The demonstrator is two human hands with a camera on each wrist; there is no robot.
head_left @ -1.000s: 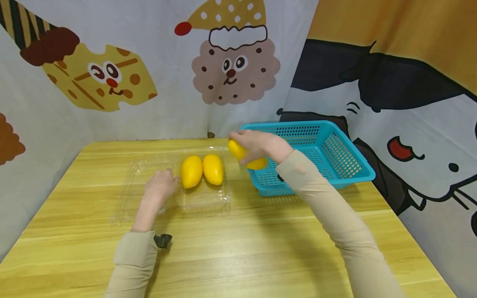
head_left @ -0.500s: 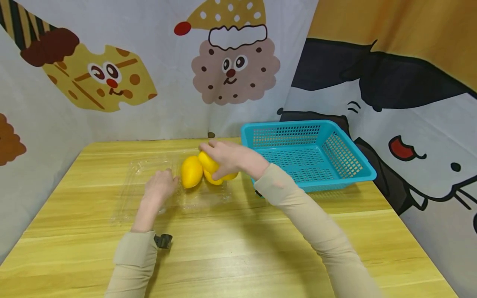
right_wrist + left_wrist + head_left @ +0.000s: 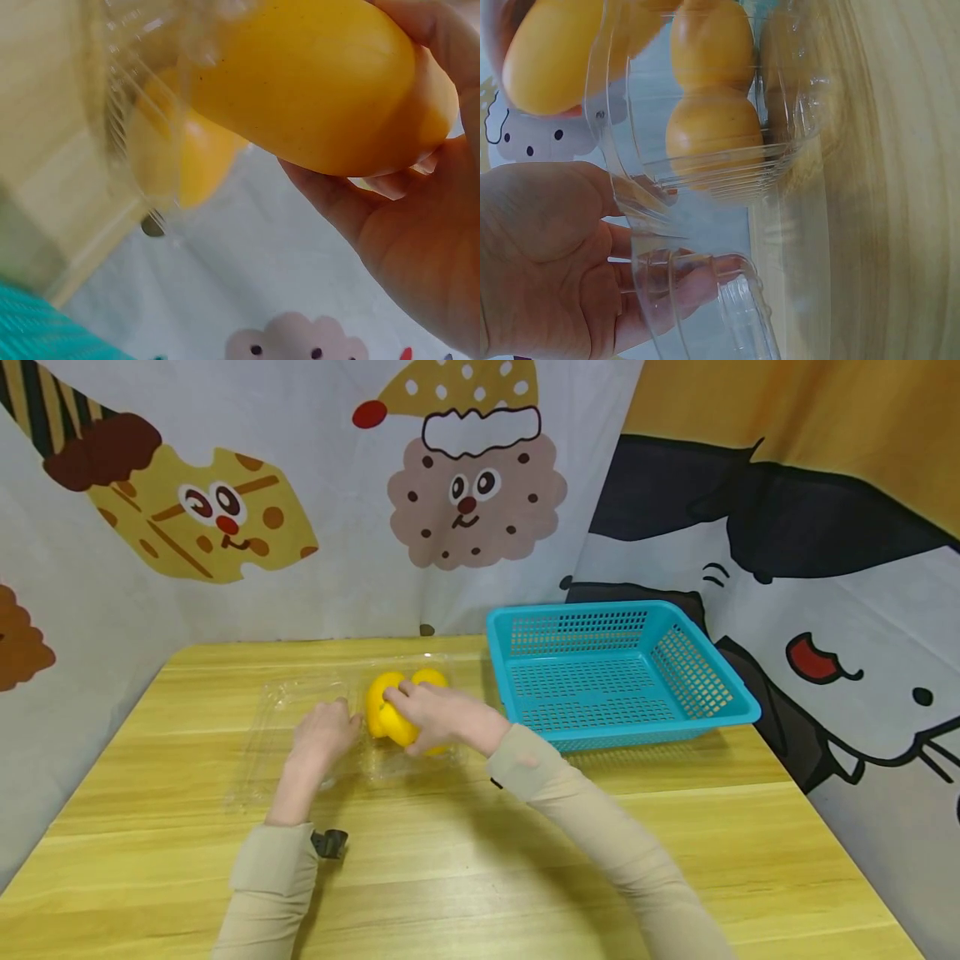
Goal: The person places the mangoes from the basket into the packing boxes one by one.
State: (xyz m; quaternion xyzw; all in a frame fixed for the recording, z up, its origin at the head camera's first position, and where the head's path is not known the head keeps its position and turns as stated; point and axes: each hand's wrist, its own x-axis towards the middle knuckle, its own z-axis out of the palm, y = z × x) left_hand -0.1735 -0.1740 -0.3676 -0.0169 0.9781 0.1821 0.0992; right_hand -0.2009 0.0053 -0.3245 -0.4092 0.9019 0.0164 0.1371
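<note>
A clear plastic clamshell container [image 3: 401, 766] lies unfolded on the table, its lid side to the left. Two yellow mangoes sit in its right half, the left one [image 3: 380, 691] and the right one [image 3: 430, 677], both partly covered by my right hand. That right hand [image 3: 444, 717] grips a third mango [image 3: 397, 725] over the container, tilted above the other two. In the right wrist view the fingers and thumb curl round this mango [image 3: 322, 82]. My left hand [image 3: 322, 731] holds the container's middle edge, its fingers [image 3: 697, 285] showing through the plastic in the left wrist view.
A blue perforated basket [image 3: 622, 735] stands on the right of the wooden table [image 3: 465, 868], with no fruit visible in it. A cartoon-print curtain [image 3: 345, 602] hangs behind the table's back edge and along its sides.
My right hand has carried the mango left from the basket's near-left rim to above the two mangoes in the container, turning it on the way. The left hand has stayed in place.
</note>
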